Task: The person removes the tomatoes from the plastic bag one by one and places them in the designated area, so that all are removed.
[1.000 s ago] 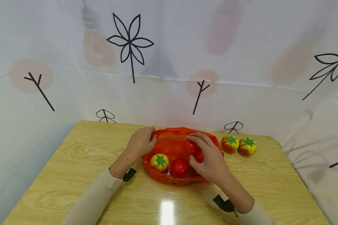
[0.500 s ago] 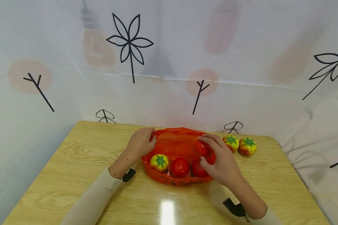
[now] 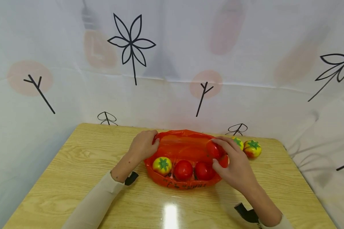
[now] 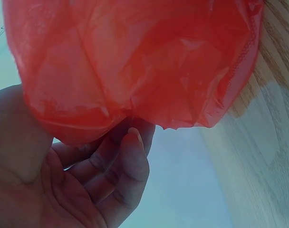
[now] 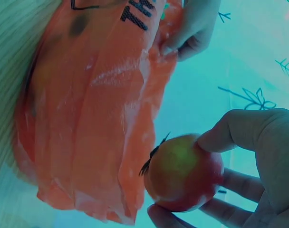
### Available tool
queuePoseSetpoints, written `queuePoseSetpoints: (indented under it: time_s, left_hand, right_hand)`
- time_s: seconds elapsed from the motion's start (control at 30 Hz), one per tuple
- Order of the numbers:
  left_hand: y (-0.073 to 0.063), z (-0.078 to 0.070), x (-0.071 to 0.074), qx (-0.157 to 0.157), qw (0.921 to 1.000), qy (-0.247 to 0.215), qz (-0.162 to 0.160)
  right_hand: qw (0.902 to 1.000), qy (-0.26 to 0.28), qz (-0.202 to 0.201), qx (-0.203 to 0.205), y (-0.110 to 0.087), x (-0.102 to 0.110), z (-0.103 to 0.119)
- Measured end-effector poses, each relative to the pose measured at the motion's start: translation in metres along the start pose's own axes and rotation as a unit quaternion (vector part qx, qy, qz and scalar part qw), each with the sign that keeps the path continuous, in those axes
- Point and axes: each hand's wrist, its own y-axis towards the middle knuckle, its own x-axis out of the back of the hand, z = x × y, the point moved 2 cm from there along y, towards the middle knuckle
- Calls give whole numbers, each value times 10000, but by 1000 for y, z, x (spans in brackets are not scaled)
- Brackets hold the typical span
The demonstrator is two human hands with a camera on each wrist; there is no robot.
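A red plastic bag (image 3: 175,143) with dark printing stands with its mouth spread on the table. Inside lie a yellow tomato (image 3: 162,165) with a green star-shaped top and two red tomatoes, one in the middle (image 3: 183,170) and one to its right (image 3: 204,171). My left hand (image 3: 142,146) pinches the bag's left rim. Between thumb and fingers of my right hand (image 3: 235,163) is another tomato (image 5: 180,173), over the bag's right side in the head view. The right wrist view shows its yellow-green patch and dark stem leaves.
Two yellow-red tomatoes sit on the table right of the bag; my right hand partly covers the nearer one (image 3: 238,142), the other (image 3: 252,149) is beside it. The wooden table (image 3: 74,165) meets a patterned white cloth (image 3: 166,95) behind.
My right hand has moved right with its tomato, from over the bag's middle right to its right rim. This uncovers a red tomato in the bag. The left hand stays put.
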Motion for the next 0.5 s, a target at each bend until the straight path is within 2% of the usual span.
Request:
queuePoseSetpoints:
  time_s: [0.3,0.5]
  left_hand:
    - [1,0,0,77,9999,-91,31]
    - [0,0,1,90,9999,-72,40]
  right_hand:
    - [9991,-149,-314,226,0,12,-9]
    - [9986,-212,-431,222,1,20,-17]
